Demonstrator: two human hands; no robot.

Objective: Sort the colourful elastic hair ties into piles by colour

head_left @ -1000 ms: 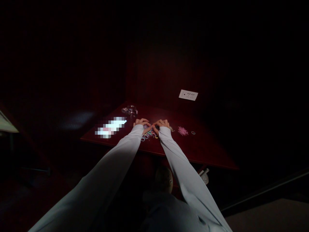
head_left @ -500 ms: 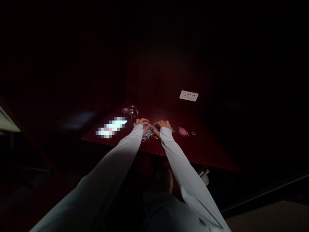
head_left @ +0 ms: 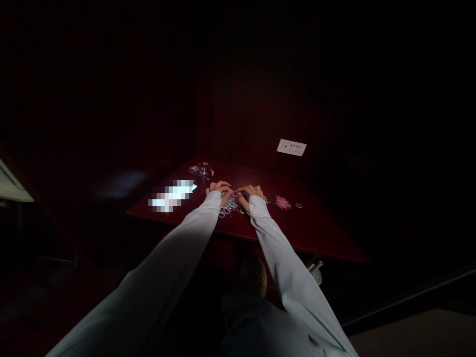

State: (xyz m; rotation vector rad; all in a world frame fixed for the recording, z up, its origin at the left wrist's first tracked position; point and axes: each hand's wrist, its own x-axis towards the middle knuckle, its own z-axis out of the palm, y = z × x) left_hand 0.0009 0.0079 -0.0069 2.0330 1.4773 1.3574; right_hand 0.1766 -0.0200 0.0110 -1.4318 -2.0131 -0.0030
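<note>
At the left edge of the frame is a pale piece of furniture [head_left: 15,191], cut off by the border. Left of centre, a bright, blurred-out flat object [head_left: 173,196] lies on the dark red surface [head_left: 316,228]; behind it, a clear container [head_left: 204,169] stands near the back corner, with a small pale item [head_left: 194,169] beside it.

Near the middle of the frame, the left hand [head_left: 218,188] bends over the left side of a mixed heap of coloured bands [head_left: 230,204], its fingers curled and thumb turned inward. The right hand [head_left: 251,192] faces it, also narrow, its fingertips close to the left hand's. Whether either hand pinches a band is too small and dim to tell. Very little has changed in the last second: the right hand seems to have shifted slightly outward, and both remain at the heap, so the close finger work appears to be going on in the same spot.

Right of the hands lie a loose pink bunch [head_left: 283,202] and, just beyond it, a single ring-shaped band [head_left: 299,205]. Above these, a white socket plate [head_left: 292,147] sits on the wall.
</note>
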